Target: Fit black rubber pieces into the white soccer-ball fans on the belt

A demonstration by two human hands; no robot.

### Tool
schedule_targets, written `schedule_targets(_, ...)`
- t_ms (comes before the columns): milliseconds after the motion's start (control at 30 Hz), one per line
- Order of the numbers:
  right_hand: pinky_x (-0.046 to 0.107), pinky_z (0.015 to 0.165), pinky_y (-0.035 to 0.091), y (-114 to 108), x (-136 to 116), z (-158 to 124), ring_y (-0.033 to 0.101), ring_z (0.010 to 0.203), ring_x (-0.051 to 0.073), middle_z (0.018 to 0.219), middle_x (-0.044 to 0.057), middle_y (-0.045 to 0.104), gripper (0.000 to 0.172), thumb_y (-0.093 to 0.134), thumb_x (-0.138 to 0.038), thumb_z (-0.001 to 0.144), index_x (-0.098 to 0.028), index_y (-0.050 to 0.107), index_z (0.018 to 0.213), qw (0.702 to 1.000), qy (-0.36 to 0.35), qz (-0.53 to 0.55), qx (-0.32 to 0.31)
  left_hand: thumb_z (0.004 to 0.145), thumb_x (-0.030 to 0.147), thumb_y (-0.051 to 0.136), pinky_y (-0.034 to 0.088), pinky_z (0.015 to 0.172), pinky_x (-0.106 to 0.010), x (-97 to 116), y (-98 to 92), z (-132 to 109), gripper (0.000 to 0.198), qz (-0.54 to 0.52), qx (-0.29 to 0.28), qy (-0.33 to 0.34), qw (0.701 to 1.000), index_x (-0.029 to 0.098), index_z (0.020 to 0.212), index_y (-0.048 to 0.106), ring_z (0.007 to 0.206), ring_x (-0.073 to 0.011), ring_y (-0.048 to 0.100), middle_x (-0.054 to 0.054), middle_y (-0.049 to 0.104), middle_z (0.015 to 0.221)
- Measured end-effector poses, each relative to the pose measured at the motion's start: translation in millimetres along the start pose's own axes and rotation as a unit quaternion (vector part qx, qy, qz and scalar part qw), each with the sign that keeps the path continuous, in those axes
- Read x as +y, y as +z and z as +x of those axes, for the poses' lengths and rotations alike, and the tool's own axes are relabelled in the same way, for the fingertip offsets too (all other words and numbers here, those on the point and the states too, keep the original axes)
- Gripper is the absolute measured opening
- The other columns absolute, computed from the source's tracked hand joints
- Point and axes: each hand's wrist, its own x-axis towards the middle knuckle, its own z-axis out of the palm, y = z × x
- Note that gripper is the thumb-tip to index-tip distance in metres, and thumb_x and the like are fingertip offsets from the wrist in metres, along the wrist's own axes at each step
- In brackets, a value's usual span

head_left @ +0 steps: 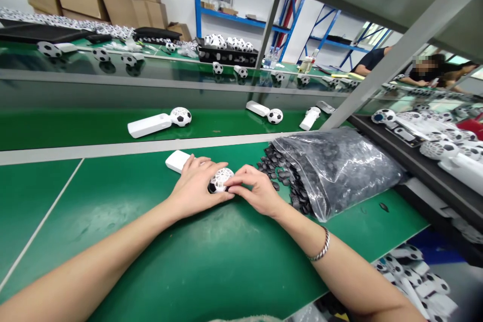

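Note:
On the green table, my left hand [196,183] holds down a white-handled device with a football-patterned round head [221,180]. Its white handle [177,161] sticks out beyond my fingers. My right hand [257,188] pinches at the right side of the round head, thumb and index finger together; whatever is between those fingertips is too small to make out. Just right of that hand, small black pieces [300,193] spill from the mouth of a clear plastic bag [343,168].
Several similar devices [151,125] lie on the green strip behind a pale rail [94,150]. At the right, a black tray [407,141] holds many more. A slanted grey post [392,55] rises behind the bag. People sit at the far right.

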Motion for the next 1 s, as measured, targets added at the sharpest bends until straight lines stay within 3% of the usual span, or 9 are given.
schedule_targets(167, 0.025, 0.07, 0.048, 4, 5, -1, 0.052, 0.073, 0.01, 0.087, 0.001, 0.051, 0.023, 0.064, -0.024, 0.073, -0.019, 0.056, 0.093, 0.996, 0.072, 0.046, 0.021, 0.069, 0.056, 0.053, 0.012, 0.103, -0.052, 1, -0.9, -1, 0.062, 0.001, 0.005, 0.0, 1.0, 0.022, 0.12, 0.047, 0.113, -0.0288, 0.038, -0.005, 0.057, 0.112)
schedule_targets(333, 0.028, 0.075, 0.048, 9, 13, -3, 0.049, 0.106, 0.017, 0.117, 0.008, 0.048, 0.045, 0.064, -0.028, 0.071, -0.022, 0.046, 0.112, 0.986, 0.131, 0.107, 0.006, 0.069, 0.051, 0.056, 0.014, 0.102, -0.052, 1, -0.5, 0, 0.059, -0.007, 0.008, 0.004, 1.0, 0.022, 0.12, 0.047, 0.109, -0.0272, 0.041, -0.005, 0.058, 0.108)
schedule_targets(500, 0.027, 0.08, 0.047, 12, 8, -1, 0.055, 0.1, 0.014, 0.109, 0.004, 0.057, 0.035, 0.054, -0.026, 0.08, -0.022, 0.044, 0.112, 0.984, 0.106, 0.143, -0.023, 0.068, 0.047, 0.058, 0.022, 0.1, -0.049, -2, -0.6, 2, 0.052, -0.023, 0.022, 0.009, 0.999, 0.02, 0.113, 0.052, 0.101, -0.025, 0.045, -0.006, 0.059, 0.103)
schedule_targets(633, 0.03, 0.079, 0.046, -2, 14, 5, 0.052, 0.101, 0.017, 0.109, 0.006, 0.055, 0.029, 0.05, -0.033, 0.083, -0.022, 0.05, 0.11, 0.996, 0.082, -0.033, 0.019, 0.068, 0.049, 0.059, 0.02, 0.102, -0.049, -3, -1.4, 0, 0.059, -0.032, 0.004, 0.034, 0.999, 0.018, 0.117, 0.048, 0.105, -0.0259, 0.044, -0.007, 0.057, 0.108)
schedule_targets(733, 0.038, 0.089, 0.039, -17, 29, 8, 0.046, 0.105, 0.023, 0.112, 0.011, 0.052, 0.029, 0.051, -0.034, 0.082, -0.019, 0.057, 0.107, 0.959, 0.119, -0.25, 0.057, 0.064, 0.056, 0.061, 0.012, 0.105, -0.051, -4, -1.6, -1, 0.069, -0.034, 0.001, 0.04, 0.999, 0.017, 0.119, 0.046, 0.114, -0.0292, 0.039, -0.009, 0.054, 0.115)
schedule_targets(867, 0.032, 0.083, 0.04, -27, 38, 7, 0.05, 0.091, 0.02, 0.094, 0.008, 0.058, 0.02, 0.051, -0.026, 0.083, -0.019, 0.062, 0.098, 0.924, 0.154, -0.35, -0.018, 0.067, 0.048, 0.062, 0.006, 0.105, -0.056, -6, -6.9, -3, 0.064, -0.054, -0.052, 0.046, 0.996, 0.023, 0.123, 0.042, 0.127, -0.0317, 0.025, -0.007, 0.05, 0.125)
schedule_targets(1000, 0.027, 0.075, 0.041, -27, 32, 6, 0.054, 0.086, 0.018, 0.087, 0.007, 0.059, 0.016, 0.049, -0.021, 0.083, -0.017, 0.061, 0.092, 0.915, 0.144, -0.372, -0.062, 0.071, 0.028, 0.058, 0.018, 0.102, -0.057, 0, -10.8, -8, 0.064, -0.118, -0.14, 0.038, 0.982, 0.029, 0.13, 0.033, 0.133, -0.0314, 0.008, -0.005, 0.034, 0.139)
